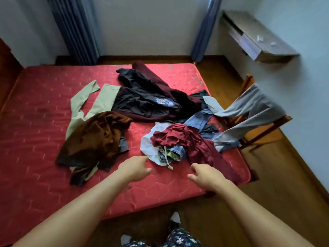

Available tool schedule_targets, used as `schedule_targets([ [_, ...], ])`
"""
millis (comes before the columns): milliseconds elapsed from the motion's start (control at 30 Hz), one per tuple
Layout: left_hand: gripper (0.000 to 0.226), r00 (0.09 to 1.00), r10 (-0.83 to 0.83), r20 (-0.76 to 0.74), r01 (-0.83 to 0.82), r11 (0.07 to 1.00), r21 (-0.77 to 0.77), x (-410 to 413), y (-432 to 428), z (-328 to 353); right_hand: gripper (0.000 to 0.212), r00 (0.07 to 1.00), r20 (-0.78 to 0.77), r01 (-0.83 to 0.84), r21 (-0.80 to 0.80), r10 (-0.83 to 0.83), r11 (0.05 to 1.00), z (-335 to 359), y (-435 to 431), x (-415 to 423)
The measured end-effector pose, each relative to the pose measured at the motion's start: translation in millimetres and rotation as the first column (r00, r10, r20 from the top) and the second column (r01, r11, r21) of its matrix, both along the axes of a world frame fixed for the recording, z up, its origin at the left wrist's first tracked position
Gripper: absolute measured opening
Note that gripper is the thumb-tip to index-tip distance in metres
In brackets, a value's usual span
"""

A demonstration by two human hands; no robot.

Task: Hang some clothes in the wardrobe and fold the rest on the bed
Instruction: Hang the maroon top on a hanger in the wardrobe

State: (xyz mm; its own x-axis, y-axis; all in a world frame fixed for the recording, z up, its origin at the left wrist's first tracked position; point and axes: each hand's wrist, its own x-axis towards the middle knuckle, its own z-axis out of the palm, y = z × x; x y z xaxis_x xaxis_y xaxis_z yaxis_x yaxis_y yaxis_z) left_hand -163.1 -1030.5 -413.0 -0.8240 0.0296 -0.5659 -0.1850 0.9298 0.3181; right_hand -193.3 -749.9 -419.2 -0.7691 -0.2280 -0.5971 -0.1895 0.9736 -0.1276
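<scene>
On the bed [35, 139], the white and maroon heap [178, 137] lies just beyond and between the left hand [132, 169] and right hand [207, 177], the left nearer. The fingers [195, 166] are loosely curled, holding nothing.

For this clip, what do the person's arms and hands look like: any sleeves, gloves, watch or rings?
Both forearms are bare as far as the frame shows, with no sleeve in view. The left hand and right hand wear no gloves; no watch, bracelet or ring shows.
</scene>
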Motion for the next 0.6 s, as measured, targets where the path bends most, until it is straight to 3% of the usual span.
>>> schedule_targets([
  [233,0.045,0.986,-0.163,0.032,0.163,0.987,-0.002,-68,72,-24,0.046,0.975,0.085,0.206,0.019,-0.207,0.978,-31,78,-23],
  [600,0.04,0.986,-0.105,0.126,0.118,0.988,-0.096,-189,170,-107,0.037,0.95,0.2,0.235,0.048,-0.24,0.971,-125,190,-170],
])
